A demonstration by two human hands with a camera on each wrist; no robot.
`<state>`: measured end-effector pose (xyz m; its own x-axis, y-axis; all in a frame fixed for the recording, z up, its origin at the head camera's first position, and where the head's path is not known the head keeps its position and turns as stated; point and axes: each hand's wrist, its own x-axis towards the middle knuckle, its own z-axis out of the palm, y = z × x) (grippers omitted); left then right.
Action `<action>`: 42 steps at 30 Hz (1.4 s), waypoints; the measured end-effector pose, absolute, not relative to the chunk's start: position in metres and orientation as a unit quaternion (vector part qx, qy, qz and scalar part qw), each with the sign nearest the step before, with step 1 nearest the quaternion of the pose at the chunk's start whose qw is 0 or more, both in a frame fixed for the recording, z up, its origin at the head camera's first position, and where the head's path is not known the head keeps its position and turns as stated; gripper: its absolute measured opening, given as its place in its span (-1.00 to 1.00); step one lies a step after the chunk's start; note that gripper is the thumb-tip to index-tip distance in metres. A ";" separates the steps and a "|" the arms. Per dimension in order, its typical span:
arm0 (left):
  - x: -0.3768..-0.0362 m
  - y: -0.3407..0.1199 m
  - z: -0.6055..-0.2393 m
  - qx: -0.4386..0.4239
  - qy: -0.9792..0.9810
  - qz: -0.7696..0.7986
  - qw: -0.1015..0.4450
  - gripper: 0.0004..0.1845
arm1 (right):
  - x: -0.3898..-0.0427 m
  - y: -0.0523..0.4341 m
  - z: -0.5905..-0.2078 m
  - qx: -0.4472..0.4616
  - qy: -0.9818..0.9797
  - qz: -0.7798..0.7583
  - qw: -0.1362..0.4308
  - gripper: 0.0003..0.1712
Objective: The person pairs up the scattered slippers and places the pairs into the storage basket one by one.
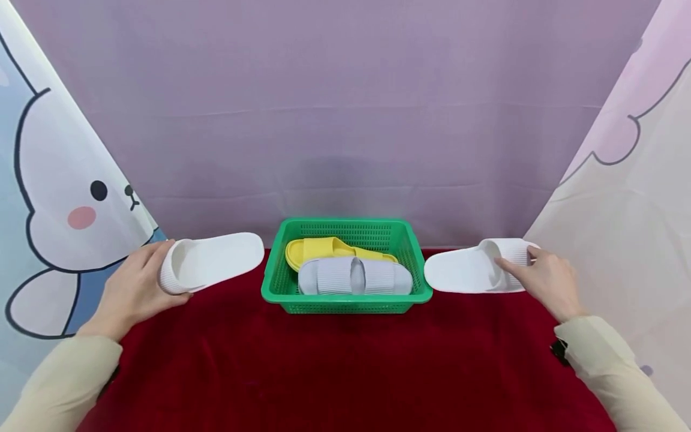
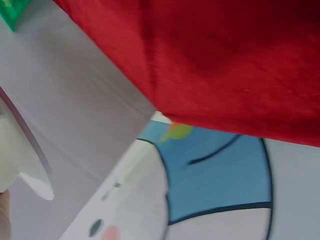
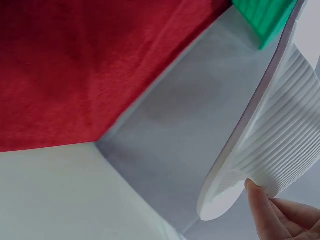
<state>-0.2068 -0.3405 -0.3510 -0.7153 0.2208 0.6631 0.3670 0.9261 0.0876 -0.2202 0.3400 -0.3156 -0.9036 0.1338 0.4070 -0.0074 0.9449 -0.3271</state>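
Slippers: left hand grips left slipper mid-left; right hand pinches right slipper mid-right. Risk: basket at centre already holds two slippers, so additions may snag its rim. Open room on red worktop, lower frame.

The near half of the red-covered desk lies bare, giving open passage between the two forearms and up to the green basket. That basket stands mid-desk with a yellow slipper and a grey slipper filling it. A white slipper on the left and another on the right close the gaps on both sides, and curtains wall in the back and flanks.
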 end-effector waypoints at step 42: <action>-0.218 -0.180 -0.344 -0.310 -0.873 -0.091 0.366 0.16 | -0.233 0.247 -0.315 0.033 -0.941 0.193 0.276 -0.44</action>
